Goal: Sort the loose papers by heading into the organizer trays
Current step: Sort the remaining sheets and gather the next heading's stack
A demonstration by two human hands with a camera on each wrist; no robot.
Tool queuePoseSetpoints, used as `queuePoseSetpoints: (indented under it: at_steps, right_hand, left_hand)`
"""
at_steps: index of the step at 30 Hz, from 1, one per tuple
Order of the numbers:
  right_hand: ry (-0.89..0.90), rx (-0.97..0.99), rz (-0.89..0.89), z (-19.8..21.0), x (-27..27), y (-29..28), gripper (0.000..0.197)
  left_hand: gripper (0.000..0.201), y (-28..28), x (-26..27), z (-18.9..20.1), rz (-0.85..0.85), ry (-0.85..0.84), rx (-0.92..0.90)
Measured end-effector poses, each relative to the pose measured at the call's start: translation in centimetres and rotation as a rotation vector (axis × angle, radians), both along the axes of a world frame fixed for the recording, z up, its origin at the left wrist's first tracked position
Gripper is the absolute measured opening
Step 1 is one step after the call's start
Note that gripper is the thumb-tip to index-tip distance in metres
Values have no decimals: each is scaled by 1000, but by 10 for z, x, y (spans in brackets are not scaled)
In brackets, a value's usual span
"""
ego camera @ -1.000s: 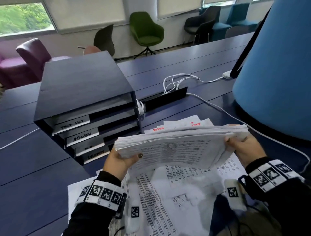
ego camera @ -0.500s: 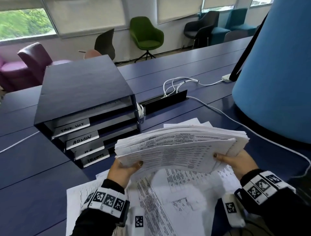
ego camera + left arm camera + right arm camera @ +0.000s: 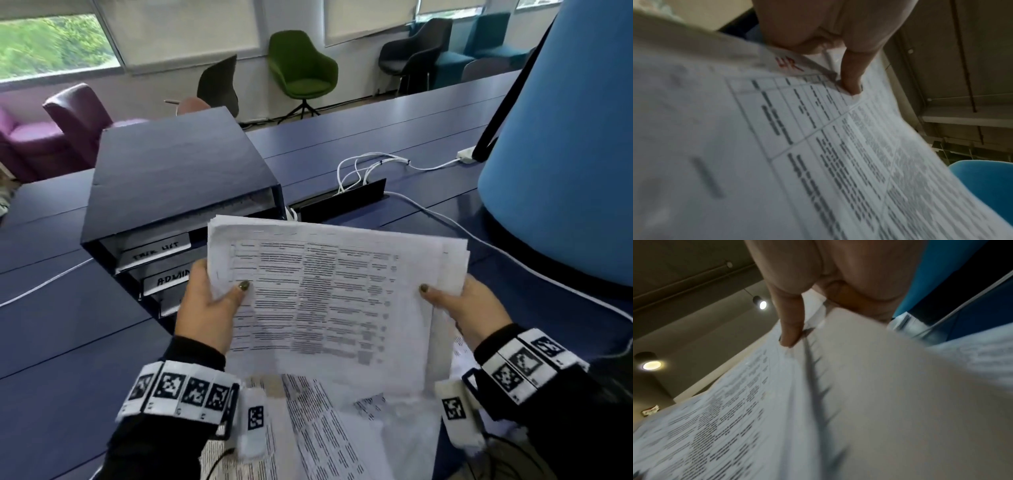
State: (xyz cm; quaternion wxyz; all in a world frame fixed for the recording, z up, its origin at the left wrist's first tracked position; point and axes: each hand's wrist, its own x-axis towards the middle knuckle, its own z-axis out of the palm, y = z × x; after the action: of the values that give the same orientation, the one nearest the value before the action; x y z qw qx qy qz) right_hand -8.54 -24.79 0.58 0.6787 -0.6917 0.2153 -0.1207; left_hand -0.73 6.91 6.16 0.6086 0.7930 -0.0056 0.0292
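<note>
At the far left of the head view a maroon armchair (image 3: 51,133) sits under the window, with a dark chair (image 3: 219,85) and a green chair (image 3: 301,70) along the back wall further right. On the dark blue desk (image 3: 68,325), left of centre, stands the organizer (image 3: 178,181), a dark box of stacked trays; two white labels show, the upper blurred, the lower reading "ADMIN". The lower trays are hidden behind the paper stack (image 3: 329,298), which is held raised in the middle of the frame, its near face toward the camera, directly in front of the organizer's right side.

The left hand (image 3: 205,308) grips the stack's left edge, thumb on the front, fingers behind. The stack is white, many sheets thick with uneven edges, printed with tables of grey text; in the left wrist view a red "HR" (image 3: 788,64) marks one sheet's corner. The right hand (image 3: 469,308) grips the right edge the same way.

More loose papers (image 3: 308,428) lie on the desk at lower centre. White cables (image 3: 370,171) run behind, and a large blue lamp shade (image 3: 565,154) fills the right.
</note>
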Motion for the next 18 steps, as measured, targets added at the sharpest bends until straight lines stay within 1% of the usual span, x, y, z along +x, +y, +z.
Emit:
queuePoseSetpoints:
  at_steps: [1, 2, 3, 4, 5, 6, 7, 10, 12, 13, 15, 16, 18]
  right_hand:
    - [46, 71, 52, -4, 0, 5, 71]
    - [108, 136, 111, -6, -1, 11, 78]
    - [171, 183, 167, -10, -3, 16, 74]
    - [234, 220, 214, -14, -5, 22, 61]
    - [286, 246, 263, -18, -8, 31, 41]
    - [346, 238, 306, -23, -12, 39, 26]
    - [400, 204, 367, -32, -16, 48, 21]
    - [576, 133, 590, -62, -32, 74, 27]
    - [703, 80, 714, -71, -39, 86, 25]
    - [745, 37, 725, -74, -40, 88, 19]
    - [747, -127, 664, -72, -37, 82, 7]
    - [728, -233, 599, -70, -33, 74, 4]
    - [684, -393, 387, -62, -24, 52, 7]
  left_hand:
    - [25, 5, 1, 6, 7, -13, 62]
    - [22, 10, 4, 11, 13, -21, 135]
    - [21, 14, 6, 17, 17, -24, 221]
    - [23, 20, 11, 19, 10, -26, 317]
    - [27, 25, 15, 21, -9, -27, 411]
    - [31, 31, 21, 21, -44, -14, 493]
    - [34, 36, 26, 20, -84, 4, 563]
    - [45, 44, 39, 2, -184, 58, 788]
    - [49, 39, 41, -15, -223, 62, 919]
    - [50, 35, 40, -25, -238, 48, 991]
    - [49, 28, 38, -49, -255, 27, 1111]
    - [48, 26, 37, -59, -244, 46, 1135]
    - [51, 23, 36, -76, -198, 113, 1144]
